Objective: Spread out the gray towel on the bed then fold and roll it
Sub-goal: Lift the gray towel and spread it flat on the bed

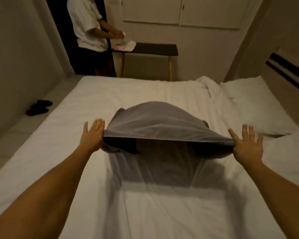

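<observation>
My left hand (93,133) and right hand (248,145) are stretched out over the bed (62,135), fingers spread wide and flat, gripping nothing. The gray towel (162,125) billows in the air between them, its near edge touching both hands at the corners, its shadow dark on the white sheet beneath. A pillow (259,104) lies to the right.

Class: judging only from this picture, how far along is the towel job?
Done: nothing finished. In hand: the left hand and right hand have fingers spread at the near corners of the gray towel, which billows above the bed. Left: laying it flat, folding, rolling.
</observation>
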{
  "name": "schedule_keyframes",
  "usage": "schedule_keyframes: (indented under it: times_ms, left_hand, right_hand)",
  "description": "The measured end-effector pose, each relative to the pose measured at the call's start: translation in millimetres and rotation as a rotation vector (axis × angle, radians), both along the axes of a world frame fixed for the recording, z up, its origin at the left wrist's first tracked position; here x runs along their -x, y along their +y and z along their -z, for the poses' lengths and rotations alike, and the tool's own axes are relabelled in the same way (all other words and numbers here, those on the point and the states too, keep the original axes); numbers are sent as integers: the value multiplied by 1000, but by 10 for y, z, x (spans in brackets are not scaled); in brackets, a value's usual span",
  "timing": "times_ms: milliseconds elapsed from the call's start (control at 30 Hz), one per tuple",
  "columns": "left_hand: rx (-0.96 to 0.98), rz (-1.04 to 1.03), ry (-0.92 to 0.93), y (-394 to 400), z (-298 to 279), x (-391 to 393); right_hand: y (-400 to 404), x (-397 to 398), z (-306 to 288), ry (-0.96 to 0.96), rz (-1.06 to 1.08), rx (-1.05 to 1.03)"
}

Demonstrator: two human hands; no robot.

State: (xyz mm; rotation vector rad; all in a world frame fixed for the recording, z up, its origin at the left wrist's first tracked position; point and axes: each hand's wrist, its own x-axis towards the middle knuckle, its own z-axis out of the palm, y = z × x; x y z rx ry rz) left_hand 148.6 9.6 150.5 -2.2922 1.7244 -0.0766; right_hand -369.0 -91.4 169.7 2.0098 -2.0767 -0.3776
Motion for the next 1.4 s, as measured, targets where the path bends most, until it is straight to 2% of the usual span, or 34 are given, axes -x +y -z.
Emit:
schedule_keyframes:
  times_ms: [133,300,433,533,767,900,1000,1100,1267,1400]
  left_hand:
    - [-158,18,-17,485,1027,80]
    - [-305,124,-49,929,2122,214]
    - [-368,114,-5,1246,2900,273]
    - [-407,106,28,1383,3275,301]
    - [-345,80,40,1387,3621,376]
    - [-251,132,89,1357,3709,494]
    - [-249,161,121,1293,3770,577]
    - [-247,182,127,1220,3797,652]
    - [-303,151,36,1121,3757,550]
    - [-326,114,94,1044,3739,442]
  right_hand:
    - [472,87,1106,5,-14,-196]
    - [977,174,2364,44,-25,-340]
    - [1298,282,3109,54,-16,-414]
    - [1496,312,3480,91,-4,-459]
    - [1704,167,3871,131,-4,-452]
    - [1658,18,3940,58,-87,-396]
    - [1644,-163,4000,61,-136,-431]
    - [1669,-292,4061,2,-116,-379]
    - [1544,-446,4025,72,-33,-392]
    - [1439,-418,3988,161,24,-458]
